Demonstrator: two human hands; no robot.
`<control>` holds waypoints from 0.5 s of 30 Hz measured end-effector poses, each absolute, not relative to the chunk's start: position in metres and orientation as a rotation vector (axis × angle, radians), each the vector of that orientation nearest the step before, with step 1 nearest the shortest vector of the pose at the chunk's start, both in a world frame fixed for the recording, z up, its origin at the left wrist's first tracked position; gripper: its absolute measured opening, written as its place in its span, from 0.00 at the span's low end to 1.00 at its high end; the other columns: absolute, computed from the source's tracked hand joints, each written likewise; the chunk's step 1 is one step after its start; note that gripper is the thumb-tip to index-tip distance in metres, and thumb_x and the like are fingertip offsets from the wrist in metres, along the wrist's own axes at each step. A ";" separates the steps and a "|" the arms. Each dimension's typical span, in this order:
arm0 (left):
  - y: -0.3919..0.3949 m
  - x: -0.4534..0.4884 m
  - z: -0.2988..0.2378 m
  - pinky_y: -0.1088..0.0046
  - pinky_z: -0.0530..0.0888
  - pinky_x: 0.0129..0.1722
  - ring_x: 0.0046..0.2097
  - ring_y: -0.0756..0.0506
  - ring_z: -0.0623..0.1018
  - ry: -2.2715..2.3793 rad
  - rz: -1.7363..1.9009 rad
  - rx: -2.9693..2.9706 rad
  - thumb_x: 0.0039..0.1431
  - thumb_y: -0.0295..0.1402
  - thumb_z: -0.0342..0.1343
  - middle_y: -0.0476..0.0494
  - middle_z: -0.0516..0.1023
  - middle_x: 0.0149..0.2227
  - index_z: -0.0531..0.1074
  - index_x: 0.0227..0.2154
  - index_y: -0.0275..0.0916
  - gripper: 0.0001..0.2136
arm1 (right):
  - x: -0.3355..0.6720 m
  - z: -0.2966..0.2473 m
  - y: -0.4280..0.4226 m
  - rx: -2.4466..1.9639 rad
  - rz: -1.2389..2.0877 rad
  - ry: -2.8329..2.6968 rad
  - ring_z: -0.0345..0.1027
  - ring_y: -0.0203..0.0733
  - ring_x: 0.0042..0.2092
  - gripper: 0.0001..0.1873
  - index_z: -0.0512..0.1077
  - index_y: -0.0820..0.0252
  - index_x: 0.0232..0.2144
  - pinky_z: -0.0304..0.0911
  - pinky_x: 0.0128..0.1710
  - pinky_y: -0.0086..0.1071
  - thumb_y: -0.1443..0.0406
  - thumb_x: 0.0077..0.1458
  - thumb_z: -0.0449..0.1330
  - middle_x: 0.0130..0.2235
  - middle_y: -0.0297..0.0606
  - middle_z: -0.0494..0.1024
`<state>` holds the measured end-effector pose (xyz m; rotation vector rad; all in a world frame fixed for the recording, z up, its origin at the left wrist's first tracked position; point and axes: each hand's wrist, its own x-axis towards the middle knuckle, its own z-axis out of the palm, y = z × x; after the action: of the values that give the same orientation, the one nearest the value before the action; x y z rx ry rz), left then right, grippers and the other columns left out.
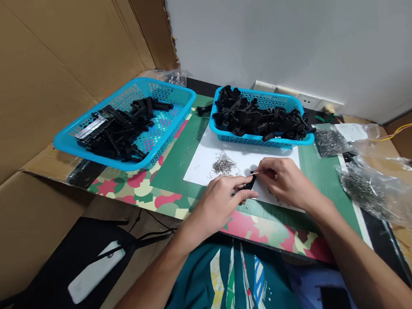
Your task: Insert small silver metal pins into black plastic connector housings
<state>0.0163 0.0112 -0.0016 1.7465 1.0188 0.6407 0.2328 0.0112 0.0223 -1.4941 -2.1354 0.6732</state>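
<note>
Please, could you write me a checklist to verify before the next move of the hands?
1. Left hand holds the black part: ok.
2. Right hand grips the thin silvery object: ok.
3. Silvery object touching the black part: cannot tell, too small to see.
4. Small metal pieces all gathered in one heap: not ok, some lie loose around it on the white sheet.
5. Right-hand blue basket upright: ok.

It was a makeshift assembly workshop: blue plastic baskets (167, 92) of black plastic parts (253, 115) stood on a table (173, 169) near a pile of tiny metal pieces (224, 163), possibly springs, on white paper (200, 165), with clear bags (363, 187) of metal bits alongside and cardboard sheets (41, 53) walling one side.
</note>
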 end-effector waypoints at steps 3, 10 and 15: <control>0.011 0.016 -0.004 0.65 0.82 0.45 0.44 0.42 0.85 1.016 0.681 1.698 0.65 0.37 0.65 0.42 0.86 0.50 0.83 0.53 0.44 0.15 | 0.235 0.026 0.012 -1.514 0.723 -2.125 0.66 0.36 0.28 0.10 0.76 0.60 0.31 0.54 0.30 0.31 0.72 0.62 0.57 0.28 0.33 0.76; 0.012 0.017 -0.002 0.63 0.81 0.52 0.53 0.39 0.84 0.986 0.703 1.684 0.65 0.37 0.66 0.43 0.84 0.55 0.83 0.52 0.45 0.14 | 0.249 0.035 0.011 -1.518 0.665 -2.177 0.72 0.40 0.34 0.14 0.81 0.59 0.41 0.62 0.33 0.33 0.73 0.65 0.56 0.36 0.38 0.79; 0.013 0.016 -0.003 0.62 0.81 0.54 0.56 0.38 0.83 1.004 0.685 1.659 0.65 0.40 0.66 0.42 0.83 0.57 0.81 0.56 0.44 0.18 | 0.253 0.030 0.015 -1.362 0.478 -2.052 0.76 0.46 0.44 0.13 0.83 0.54 0.45 0.70 0.45 0.38 0.67 0.70 0.57 0.45 0.42 0.80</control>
<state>0.0156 0.0134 -0.0029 1.6586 1.0037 0.6852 0.2531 0.0147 0.0296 -1.3620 -2.0517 0.4776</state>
